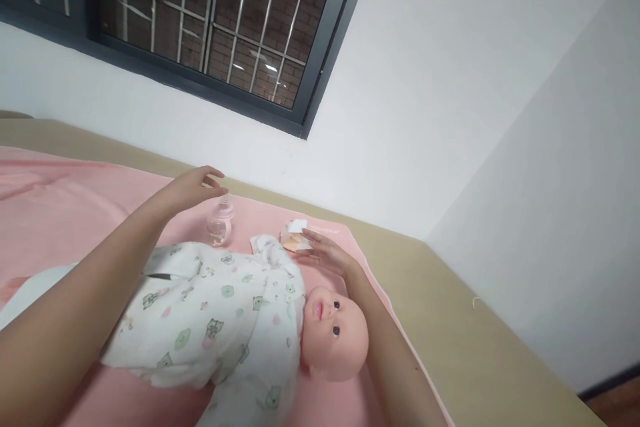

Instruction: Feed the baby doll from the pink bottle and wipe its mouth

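Observation:
A baby doll [334, 337] lies on its back in a white outfit [235, 300] printed with green and pink figures, its head to the right. Beyond its body a clear baby bottle [220, 227] with a pinkish collar stands on the pink blanket. Just over the bottle's top hovers my left hand [200, 185], thumb and fingers apart; whether the thumb touches the top I cannot tell. My right hand [326, 252] reaches past the doll's head with fingers stretched out. Its fingertips are at a small white and orange packet [294, 235], partly covering it.
The pink blanket [65, 190] covers much of a beige padded surface [425, 300], which runs along a white wall [425, 80]. A dark-framed window [320, 80] with metal bars is set above. Both my forearms extend over or beside the doll.

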`<action>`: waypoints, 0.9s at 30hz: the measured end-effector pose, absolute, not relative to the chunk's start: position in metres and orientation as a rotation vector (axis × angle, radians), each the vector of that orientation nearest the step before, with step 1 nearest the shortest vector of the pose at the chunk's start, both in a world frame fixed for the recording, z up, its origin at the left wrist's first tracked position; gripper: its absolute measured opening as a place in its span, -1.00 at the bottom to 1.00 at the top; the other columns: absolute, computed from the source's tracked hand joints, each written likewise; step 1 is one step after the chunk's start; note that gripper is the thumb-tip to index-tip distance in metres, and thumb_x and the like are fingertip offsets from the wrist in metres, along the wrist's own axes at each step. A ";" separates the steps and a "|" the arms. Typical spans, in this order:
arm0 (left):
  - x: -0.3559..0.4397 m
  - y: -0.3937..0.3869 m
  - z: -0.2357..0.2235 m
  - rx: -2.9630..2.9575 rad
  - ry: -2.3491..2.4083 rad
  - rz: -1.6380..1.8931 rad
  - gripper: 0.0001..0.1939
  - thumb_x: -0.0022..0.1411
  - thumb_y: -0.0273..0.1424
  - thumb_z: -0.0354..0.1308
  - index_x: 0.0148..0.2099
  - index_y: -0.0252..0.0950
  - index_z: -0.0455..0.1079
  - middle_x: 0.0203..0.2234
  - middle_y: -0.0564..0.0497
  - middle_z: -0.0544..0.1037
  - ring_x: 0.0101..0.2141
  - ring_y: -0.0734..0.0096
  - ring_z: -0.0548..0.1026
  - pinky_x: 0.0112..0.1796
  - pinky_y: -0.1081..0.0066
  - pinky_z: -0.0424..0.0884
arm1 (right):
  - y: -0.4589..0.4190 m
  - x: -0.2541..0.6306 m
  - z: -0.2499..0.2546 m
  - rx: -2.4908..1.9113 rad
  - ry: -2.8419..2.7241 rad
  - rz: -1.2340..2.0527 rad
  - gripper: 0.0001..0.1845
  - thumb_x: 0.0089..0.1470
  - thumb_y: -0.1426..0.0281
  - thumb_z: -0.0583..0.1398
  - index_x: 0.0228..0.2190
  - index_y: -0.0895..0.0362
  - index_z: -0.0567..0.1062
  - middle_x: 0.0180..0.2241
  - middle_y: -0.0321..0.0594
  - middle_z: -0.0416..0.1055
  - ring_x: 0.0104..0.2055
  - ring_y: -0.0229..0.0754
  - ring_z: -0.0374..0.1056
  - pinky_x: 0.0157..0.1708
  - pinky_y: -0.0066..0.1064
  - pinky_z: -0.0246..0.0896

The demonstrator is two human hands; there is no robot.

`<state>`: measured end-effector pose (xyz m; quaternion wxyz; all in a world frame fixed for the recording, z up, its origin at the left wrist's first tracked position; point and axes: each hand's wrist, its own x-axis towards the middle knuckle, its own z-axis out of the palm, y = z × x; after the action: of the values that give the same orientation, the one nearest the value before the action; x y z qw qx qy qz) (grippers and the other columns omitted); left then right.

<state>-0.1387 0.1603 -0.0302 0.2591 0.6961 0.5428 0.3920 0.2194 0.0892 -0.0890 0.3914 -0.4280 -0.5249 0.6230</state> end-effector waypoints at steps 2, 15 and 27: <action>-0.140 0.162 -0.032 1.893 1.498 1.017 -0.29 -0.13 0.00 0.16 0.05 -0.26 0.31 -0.05 -0.16 0.49 -0.05 0.01 0.46 -0.03 0.20 0.33 | 0.089 0.219 -0.092 -1.087 -1.322 1.607 -0.33 -0.03 0.29 0.32 0.12 -0.03 0.29 0.19 -0.10 0.25 -0.03 -0.07 0.45 0.17 0.00 0.18; -0.143 0.158 -0.034 1.994 1.554 0.669 -0.11 -0.03 0.18 0.02 0.20 -0.33 0.20 0.08 -0.28 0.42 0.03 -0.07 0.42 -0.02 0.18 0.35 | 0.058 0.241 -0.083 -1.136 -1.279 1.300 -0.50 -0.09 0.26 0.32 -0.06 0.03 0.44 0.01 -0.10 0.43 -0.08 -0.06 0.46 0.06 -0.07 0.26; -0.131 0.150 -0.043 2.108 1.394 0.499 -0.40 -0.32 -0.24 0.16 -0.11 -0.26 0.39 -0.22 -0.13 0.59 -0.14 -0.08 0.52 -0.15 0.23 0.44 | 0.034 0.279 -0.155 -1.651 -1.396 0.039 -0.45 0.01 0.20 0.12 0.04 0.12 0.35 0.08 0.02 0.30 0.15 0.07 0.18 0.07 -0.06 0.17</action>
<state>-0.1307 0.1504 -0.0429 0.2788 0.7858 0.5198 0.1859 0.2791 0.0341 -0.1549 0.4700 -0.6739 -0.5699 0.0161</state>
